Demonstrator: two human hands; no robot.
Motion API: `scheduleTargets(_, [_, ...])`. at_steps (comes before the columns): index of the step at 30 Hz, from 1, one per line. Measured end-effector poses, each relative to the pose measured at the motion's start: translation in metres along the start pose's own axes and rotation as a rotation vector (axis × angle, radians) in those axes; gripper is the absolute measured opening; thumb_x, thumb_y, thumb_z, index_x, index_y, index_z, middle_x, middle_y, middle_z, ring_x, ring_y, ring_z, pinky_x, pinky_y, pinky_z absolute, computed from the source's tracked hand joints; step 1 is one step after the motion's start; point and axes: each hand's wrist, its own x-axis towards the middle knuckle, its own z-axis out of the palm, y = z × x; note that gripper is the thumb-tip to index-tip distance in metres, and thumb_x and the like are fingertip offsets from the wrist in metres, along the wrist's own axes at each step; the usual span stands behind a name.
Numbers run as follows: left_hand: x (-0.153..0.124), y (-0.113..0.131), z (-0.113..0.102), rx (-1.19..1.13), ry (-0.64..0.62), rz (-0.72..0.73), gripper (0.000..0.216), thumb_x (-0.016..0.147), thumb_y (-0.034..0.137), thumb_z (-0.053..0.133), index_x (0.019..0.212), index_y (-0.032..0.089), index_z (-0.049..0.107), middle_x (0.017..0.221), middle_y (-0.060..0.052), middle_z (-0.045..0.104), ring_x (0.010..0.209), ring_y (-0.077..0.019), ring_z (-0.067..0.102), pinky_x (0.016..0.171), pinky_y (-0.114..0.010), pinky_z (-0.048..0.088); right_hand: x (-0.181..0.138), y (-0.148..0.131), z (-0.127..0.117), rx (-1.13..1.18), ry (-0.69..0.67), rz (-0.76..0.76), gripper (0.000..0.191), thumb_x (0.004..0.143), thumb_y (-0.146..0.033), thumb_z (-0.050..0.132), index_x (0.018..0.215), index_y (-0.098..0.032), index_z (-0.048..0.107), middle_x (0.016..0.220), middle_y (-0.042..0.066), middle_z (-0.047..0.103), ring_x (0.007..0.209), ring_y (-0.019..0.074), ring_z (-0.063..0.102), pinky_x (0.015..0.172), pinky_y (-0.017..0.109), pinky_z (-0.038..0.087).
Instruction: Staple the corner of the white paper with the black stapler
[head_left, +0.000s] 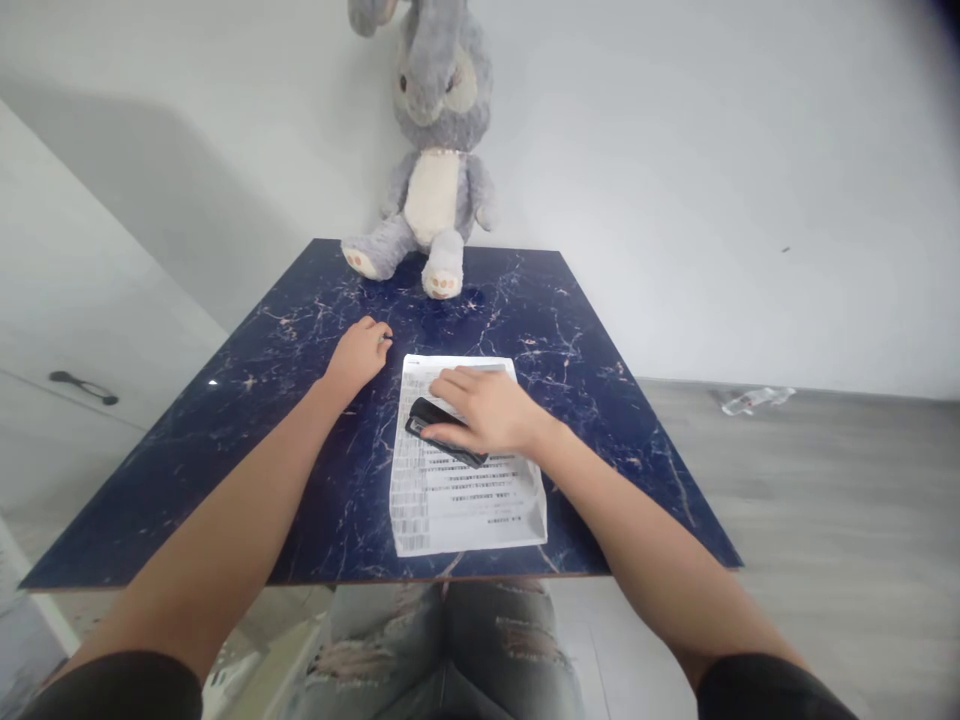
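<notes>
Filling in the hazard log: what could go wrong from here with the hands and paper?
The left hand is off the printed paper, so the paper could shift if the right hand pushes the black stapler. Something small and dark seems pinched in the left hand; dropped, it might be hard to spot on the dark blue tabletop.

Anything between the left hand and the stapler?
Yes, in the head view: from the left hand, a narrow strip of blue tabletop, then the left margin of the paper under the stapler.
</notes>
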Motion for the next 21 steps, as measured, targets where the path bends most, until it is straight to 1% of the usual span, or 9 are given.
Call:
scheduleTargets(3, [0.002, 0.002, 0.0, -0.009, 0.051, 0.046, 0.031, 0.096, 0.02, 0.046, 0.112, 0.018, 0.073, 0.121, -0.015, 0.064, 0.115, -0.0315, 0.059, 0.107, -0.048, 0.042, 0.006, -0.023, 0.011, 0.001, -0.057, 0.065, 0.054, 0.099, -0.067, 0.051, 0.118, -0.017, 0.059, 0.111, 0.014, 0.069, 0.096, 0.0284, 0.064, 0.067, 0.035, 0.04])
scheduleTargets(6, [0.0, 0.015, -0.001, -0.077, 0.111, 0.075, 0.033, 0.1, 0.025, 0.043, 0.111, 0.018, 0.073, 0.124, -0.015, 0.064, 0.117, -0.0312, 0.057, 0.11, -0.051, 0.039, 0.007, -0.032, 0.019, 0.052, -0.11, 0.197, 0.037, 0.096, -0.05, 0.06, 0.115, -0.018, 0.059, 0.103, 0.011, 0.071, 0.086, 0.0279, 0.067, 0.065, 0.035, 0.042])
scheduleTargets(8, [-0.004, 0.028, -0.001, -0.153, 0.05, 0.17, 0.033, 0.1, 0.031, 0.044, 0.109, 0.018, 0.074, 0.12, -0.013, 0.066, 0.114, -0.0291, 0.058, 0.109, -0.048, 0.041, 0.007, -0.03, 0.023, 0.144, -0.11, 0.271, 0.022, 0.094, -0.037, 0.062, 0.105, -0.018, 0.06, 0.096, 0.009, 0.072, 0.078, 0.0259, 0.067, 0.065, 0.035, 0.043])
scheduleTargets(10, [-0.007, 0.039, 0.002, -0.201, -0.057, 0.274, 0.029, 0.097, 0.037, 0.052, 0.107, 0.019, 0.073, 0.117, -0.012, 0.068, 0.111, -0.0285, 0.059, 0.107, -0.045, 0.043, 0.008, -0.022, 0.026, 0.309, -0.062, 0.321, 0.015, 0.092, -0.034, 0.063, 0.094, -0.019, 0.06, 0.089, 0.007, 0.072, 0.075, 0.0236, 0.065, 0.067, 0.035, 0.045])
scheduleTargets(13, [-0.01, 0.047, 0.005, -0.254, -0.131, 0.29, 0.026, 0.089, 0.039, 0.064, 0.102, 0.019, 0.072, 0.116, -0.012, 0.068, 0.109, -0.0297, 0.061, 0.104, -0.045, 0.046, 0.008, 0.003, 0.028, 0.728, 0.182, 0.484, 0.023, 0.09, -0.043, 0.066, 0.087, -0.02, 0.059, 0.083, 0.004, 0.071, 0.074, 0.0216, 0.065, 0.068, 0.034, 0.051])
scheduleTargets(15, [-0.011, 0.049, 0.005, -0.364, -0.13, 0.243, 0.022, 0.088, 0.037, 0.064, 0.099, 0.02, 0.07, 0.11, -0.011, 0.07, 0.105, -0.0279, 0.063, 0.101, -0.043, 0.048, 0.006, 0.027, 0.026, 1.055, 0.458, 0.613, 0.027, 0.087, -0.047, 0.066, 0.091, -0.021, 0.06, 0.087, 0.005, 0.072, 0.078, 0.0219, 0.068, 0.068, 0.035, 0.055])
scheduleTargets(17, [-0.012, 0.051, 0.002, -0.525, -0.111, 0.189, 0.02, 0.089, 0.037, 0.062, 0.097, 0.02, 0.067, 0.104, -0.008, 0.073, 0.1, -0.0248, 0.066, 0.096, -0.04, 0.051, 0.001, 0.054, 0.021, 1.302, 0.734, 0.673, 0.029, 0.085, -0.046, 0.065, 0.096, -0.02, 0.062, 0.095, 0.007, 0.073, 0.085, 0.0225, 0.071, 0.071, 0.036, 0.06])
scheduleTargets(19, [-0.014, 0.054, -0.003, -0.669, -0.101, 0.152, 0.022, 0.089, 0.04, 0.063, 0.095, 0.019, 0.066, 0.098, -0.006, 0.074, 0.093, -0.0218, 0.068, 0.089, -0.035, 0.054, -0.007, 0.077, 0.015, 1.399, 0.943, 0.712, 0.03, 0.081, -0.045, 0.066, 0.096, -0.019, 0.062, 0.099, 0.008, 0.073, 0.087, 0.0228, 0.072, 0.075, 0.036, 0.062])
scheduleTargets(21, [-0.017, 0.06, -0.007, -0.745, -0.107, 0.137, 0.026, 0.087, 0.044, 0.068, 0.094, 0.018, 0.067, 0.091, -0.004, 0.075, 0.082, -0.0189, 0.068, 0.078, -0.03, 0.054, -0.016, 0.093, 0.008, 1.385, 1.061, 0.756, 0.03, 0.079, -0.045, 0.066, 0.095, -0.02, 0.063, 0.097, 0.008, 0.072, 0.086, 0.023, 0.071, 0.075, 0.038, 0.062])
